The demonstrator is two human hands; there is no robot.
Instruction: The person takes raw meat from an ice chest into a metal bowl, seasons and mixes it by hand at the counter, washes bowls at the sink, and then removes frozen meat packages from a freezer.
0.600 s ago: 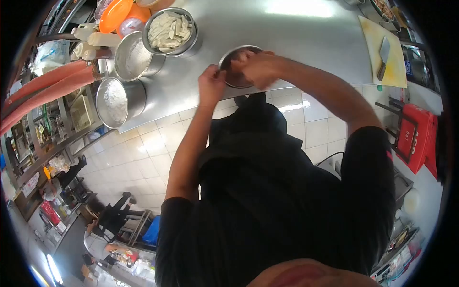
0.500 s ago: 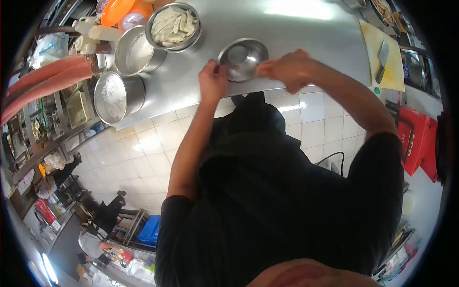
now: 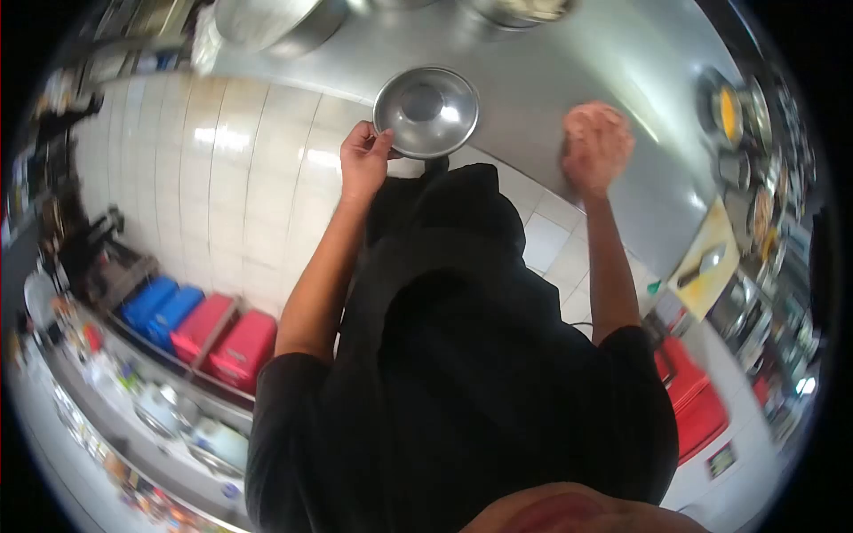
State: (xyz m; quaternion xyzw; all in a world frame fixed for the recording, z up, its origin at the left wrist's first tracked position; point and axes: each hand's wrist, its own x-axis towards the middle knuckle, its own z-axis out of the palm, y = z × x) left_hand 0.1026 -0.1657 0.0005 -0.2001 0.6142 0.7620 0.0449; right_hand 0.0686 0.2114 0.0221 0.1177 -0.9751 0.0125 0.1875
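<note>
My left hand (image 3: 365, 158) grips the rim of a shiny steel bowl (image 3: 426, 135) at its lower left, thumb on the inner side. Nothing shows inside the bowl, which is held over the front edge of the steel table (image 3: 524, 98). To the right, my right hand (image 3: 597, 155) is spread over a pinkish mass (image 3: 597, 110) at the table's front edge. The mass looks like raw meat, but blur hides its detail.
A pot with white powder (image 3: 258, 19) stands at the upper left, and a bowl of pale strips (image 3: 533, 9) at the top. On the right a knife (image 3: 702, 266) lies on a yellowish cutting board (image 3: 716, 240). A red bag (image 3: 693, 400) is below it.
The view has swung round. My right hand has left the bowl and is now away to the right on the pinkish mass. My left hand still has the bowl, now at the table's edge.
</note>
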